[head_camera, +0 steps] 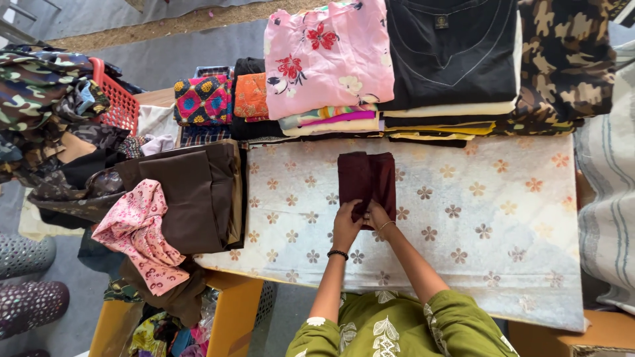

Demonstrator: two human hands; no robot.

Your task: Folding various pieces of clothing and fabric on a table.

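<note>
At near table edge: left hand [346,227] and right hand [378,215] side by side on near hem of maroon folded garment [368,182], fingers pinching cloth, both closed on fabric. Garment lies flat, mid-table, on white floral table cover [503,218]. Step, as I judge it: mid-fold, bottom edge gripped. Next move calls for even lift of both corners, edges aligned, no creases. Left of it: brown folded cloth [198,192], pink printed cloth [140,231]. Far edge: folded stacks, pink floral top [327,56], black top [453,49], camouflage garment [565,63].
</note>
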